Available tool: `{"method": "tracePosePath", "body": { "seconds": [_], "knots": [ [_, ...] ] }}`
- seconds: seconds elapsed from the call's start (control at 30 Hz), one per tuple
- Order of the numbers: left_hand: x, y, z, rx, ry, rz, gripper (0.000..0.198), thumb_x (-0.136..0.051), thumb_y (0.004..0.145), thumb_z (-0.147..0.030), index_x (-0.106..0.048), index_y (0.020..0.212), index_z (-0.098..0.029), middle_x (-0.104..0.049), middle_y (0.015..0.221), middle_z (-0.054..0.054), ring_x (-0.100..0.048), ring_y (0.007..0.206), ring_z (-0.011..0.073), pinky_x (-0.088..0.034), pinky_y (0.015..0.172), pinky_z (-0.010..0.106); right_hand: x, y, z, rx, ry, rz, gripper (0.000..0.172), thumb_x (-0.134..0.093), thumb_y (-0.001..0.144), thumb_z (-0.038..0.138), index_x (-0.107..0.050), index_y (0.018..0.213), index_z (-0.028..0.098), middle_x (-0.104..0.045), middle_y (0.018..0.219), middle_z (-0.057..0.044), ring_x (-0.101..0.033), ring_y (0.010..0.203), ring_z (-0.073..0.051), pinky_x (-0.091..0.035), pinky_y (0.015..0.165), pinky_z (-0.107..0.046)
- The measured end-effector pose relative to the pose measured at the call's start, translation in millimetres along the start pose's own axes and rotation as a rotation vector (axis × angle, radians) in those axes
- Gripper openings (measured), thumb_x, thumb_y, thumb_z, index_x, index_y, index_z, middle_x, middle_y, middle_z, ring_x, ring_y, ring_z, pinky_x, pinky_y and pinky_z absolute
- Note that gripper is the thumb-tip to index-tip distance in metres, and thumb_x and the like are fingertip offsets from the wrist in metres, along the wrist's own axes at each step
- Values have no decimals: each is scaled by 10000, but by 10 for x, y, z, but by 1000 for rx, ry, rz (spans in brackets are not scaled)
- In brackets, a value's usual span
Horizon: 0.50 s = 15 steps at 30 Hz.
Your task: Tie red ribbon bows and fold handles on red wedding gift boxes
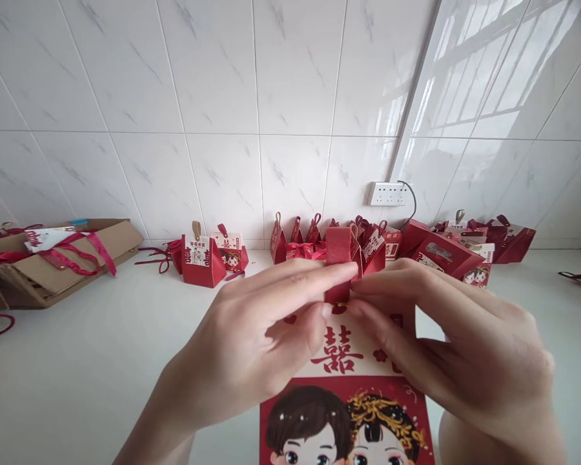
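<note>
Close in front of me stands a red and white gift box (pixel 341 387) printed with a red double-happiness sign and two cartoon figures. A red strap loop (pixel 339 247) rises from its top. My left hand (pixel 259 329) has its fingers closed on the strap's left side, thumb below and fingers stretched across it. From the right, my right hand (pixel 455 342) pinches the strap's base with thumb and forefinger near a small gold-coloured spot. The fingertips hide part of the strap and the box's top edge.
A cardboard box (pixel 77 271) with red ribbons lies on the white table (pixel 101 374) at left. Several small gift boxes (pixel 201 261) line the back, with another pile (pixel 440 248) at right. A power strip (pixel 391 194) is on the tiled wall.
</note>
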State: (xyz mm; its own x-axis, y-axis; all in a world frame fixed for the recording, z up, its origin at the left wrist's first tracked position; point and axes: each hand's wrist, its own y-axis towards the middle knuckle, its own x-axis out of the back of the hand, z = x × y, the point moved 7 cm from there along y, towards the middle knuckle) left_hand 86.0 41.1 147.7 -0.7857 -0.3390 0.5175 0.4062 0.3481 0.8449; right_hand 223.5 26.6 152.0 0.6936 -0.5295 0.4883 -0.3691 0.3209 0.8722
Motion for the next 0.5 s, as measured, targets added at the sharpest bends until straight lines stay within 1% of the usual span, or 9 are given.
{"method": "tracePosePath", "body": {
  "seconds": [0.13, 0.27, 0.33, 0.43, 0.5],
  "knots": [
    [14, 10, -11, 22, 0, -6, 384, -566, 823, -113, -620, 1173, -263, -700, 1030, 18, -660, 857, 135, -578, 681, 188, 3, 2, -5, -11, 18, -3, 79, -549, 873, 136, -589, 841, 196, -602, 627, 19, -512, 466, -79, -413, 422, -200],
    [15, 14, -9, 69, -60, -8, 378, -568, 817, -120, -634, 1156, -273, -705, 1007, 11, -666, 786, 126, -578, 654, 186, 5, -3, -13, -17, 49, 4, 64, -569, 849, 134, -579, 839, 197, -603, 639, 18, -516, 474, -78, -423, 427, -192],
    [9, 15, 0, 101, -99, -6, 369, -573, 814, -124, -642, 1144, -273, -711, 973, 6, -668, 751, 122, -578, 637, 181, -3, -7, -19, -20, 59, 20, 65, -571, 840, 130, -575, 843, 196, -586, 615, 26, -509, 465, -76, -425, 429, -192],
    [-7, 19, 18, 150, -137, -3, 348, -574, 807, -123, -660, 1114, -263, -713, 963, 3, -675, 738, 123, -581, 616, 173, -18, -12, -43, -43, 86, 39, 72, -561, 833, 126, -568, 858, 192, -553, 577, 39, -489, 451, -75, -430, 435, -193],
    [-18, 23, 26, 172, -147, 0, 349, -572, 802, -115, -666, 1105, -260, -711, 985, 3, -679, 743, 125, -582, 608, 168, -23, -14, -58, -57, 107, 37, 74, -558, 829, 128, -564, 865, 193, -560, 589, 35, -494, 460, -76, -431, 435, -192]
  ]
}}
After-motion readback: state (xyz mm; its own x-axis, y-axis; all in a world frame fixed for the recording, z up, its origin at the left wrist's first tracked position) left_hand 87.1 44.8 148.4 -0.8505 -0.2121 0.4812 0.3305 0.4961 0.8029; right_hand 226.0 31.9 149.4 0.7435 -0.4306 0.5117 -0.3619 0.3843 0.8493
